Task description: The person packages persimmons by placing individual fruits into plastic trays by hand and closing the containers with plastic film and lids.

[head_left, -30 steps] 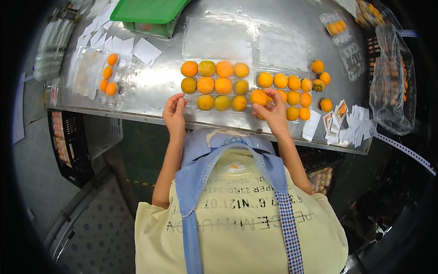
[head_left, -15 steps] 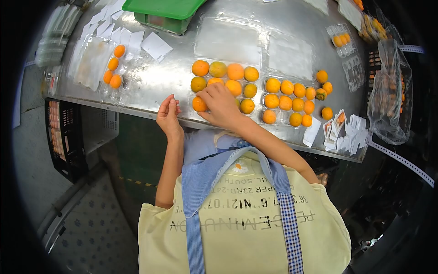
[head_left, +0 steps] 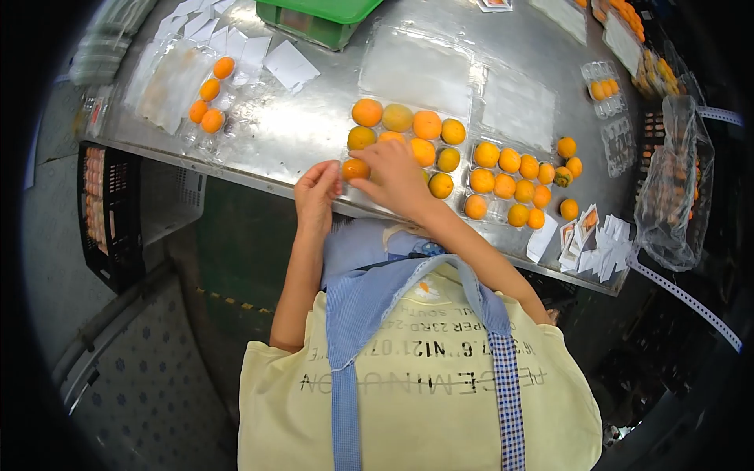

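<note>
My right hand (head_left: pixel 395 179) reaches over a clear plastic tray of orange and greenish-orange citrus fruits. Its thumb and fingers curve around an orange (head_left: pixel 356 170) at the tray's front left corner. My left hand (head_left: pixel 317 191) is close beside that corner, fingertips pinched together; what they hold, if anything, is hidden. Several fruits in the front row are partly covered by my right hand. The clear lid (head_left: pixel 415 67) of this tray lies open behind it. To the right is a second clear tray with several oranges (head_left: pixel 504 185) in it.
Loose fruits (head_left: pixel 567 147) and a pile of printed cards (head_left: pixel 601 247) lie at the right. A partly filled tray (head_left: pixel 206 137) and white cards (head_left: pixel 290 66) are at the left. A green bin (head_left: pixel 322 16) stands at the back; a black crate (head_left: pixel 114 212) sits below the table edge.
My left hand has come in toward the tray's front left corner, and its fingers have closed into a pinch. My right hand stays at the corner orange. The whole view has shifted slightly.
</note>
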Available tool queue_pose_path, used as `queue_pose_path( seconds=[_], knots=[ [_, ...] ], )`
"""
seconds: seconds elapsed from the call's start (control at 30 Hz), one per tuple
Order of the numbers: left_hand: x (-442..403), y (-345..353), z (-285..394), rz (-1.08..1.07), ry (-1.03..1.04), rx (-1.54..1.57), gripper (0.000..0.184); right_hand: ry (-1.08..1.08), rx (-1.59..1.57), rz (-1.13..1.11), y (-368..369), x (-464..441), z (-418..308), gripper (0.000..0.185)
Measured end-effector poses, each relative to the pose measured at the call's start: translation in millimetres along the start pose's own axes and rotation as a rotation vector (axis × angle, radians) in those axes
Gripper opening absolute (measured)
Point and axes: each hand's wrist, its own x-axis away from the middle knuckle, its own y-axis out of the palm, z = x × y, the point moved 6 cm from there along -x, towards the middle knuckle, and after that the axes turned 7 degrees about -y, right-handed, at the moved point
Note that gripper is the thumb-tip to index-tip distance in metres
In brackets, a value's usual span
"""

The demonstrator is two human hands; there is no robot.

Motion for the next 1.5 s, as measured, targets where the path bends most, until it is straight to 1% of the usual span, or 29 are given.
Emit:
queue_pose_path(
  seconds=[0.03, 0.13, 0.17, 0.27, 0.37, 0.47, 0.57, 0.67, 0.77, 0.87, 0.97, 1.07, 1.1, 1.23, 1.33, 1.5],
  knots=[
    [4, 7, -2, -0.097, -0.099, 0.036, 0.013, 0.072, -0.185, -0.024, -1, 2, 4, 0.035],
    [21, 31, 0, -0.374, -0.244, 0.055, 0.011, 0.47, -0.96, -0.055, -2, 12, 4, 0.023],
    [25, 35, -1, -0.417, -0.269, 0.024, 0.01, 0.434, -0.983, -0.102, -7, 13, 0, 0.018],
    [33, 45, 2, -0.551, -0.298, -0.066, 0.011, 0.31, -1.03, -0.083, -16, 16, -9, 0.018],
    [38, 51, 3, -0.54, -0.327, -0.132, 0.011, 0.259, -0.961, -0.089, -24, 18, -11, 0.015],
    [39, 51, -1, -0.58, -0.371, -0.181, 0.012, 0.19, -0.854, -0.126, -30, 19, -11, 0.013],
    [43, 53, -3, -0.618, -0.403, -0.174, 0.013, 0.179, -0.851, -0.147, -33, 19, -14, 0.007],
    [43, 53, -8, -0.622, -0.403, -0.171, 0.023, 0.146, -0.802, -0.14, -35, 19, -15, 0.006],
    [46, 57, -9, -0.644, -0.414, -0.146, 0.024, 0.04, -0.721, -0.085, -39, 18, -19, 0.011],
    [49, 65, -8, -0.681, -0.444, -0.04, 0.014, 0.009, -0.681, -0.044, -45, 17, -26, 0.01],
    [56, 72, -8, -0.653, -0.455, -0.061, 0.025, -0.049, -0.647, 0.0, -50, 18, -34, 0.008],
    [56, 68, -7, -0.721, -0.484, 0.03, 0.02, -0.024, -0.642, -0.021, -43, 20, -34, 0.009],
    [56, 70, -4, -0.656, -0.475, -0.009, 0.021, -0.013, -0.654, -0.014, -44, 21, -34, 0.009],
    [56, 69, -7, -0.739, -0.475, 0.019, 0.021, -0.006, -0.72, -0.042, -43, 21, -38, 0.009],
    [57, 66, -10, -0.688, -0.484, 0.021, 0.02, 0.013, -0.731, -0.034, -42, 24, -37, 0.009],
    [59, 64, -14, -0.683, -0.455, 0.058, 0.018, 0.033, -0.727, -0.018, -43, 26, -41, 0.009]
  ],
)
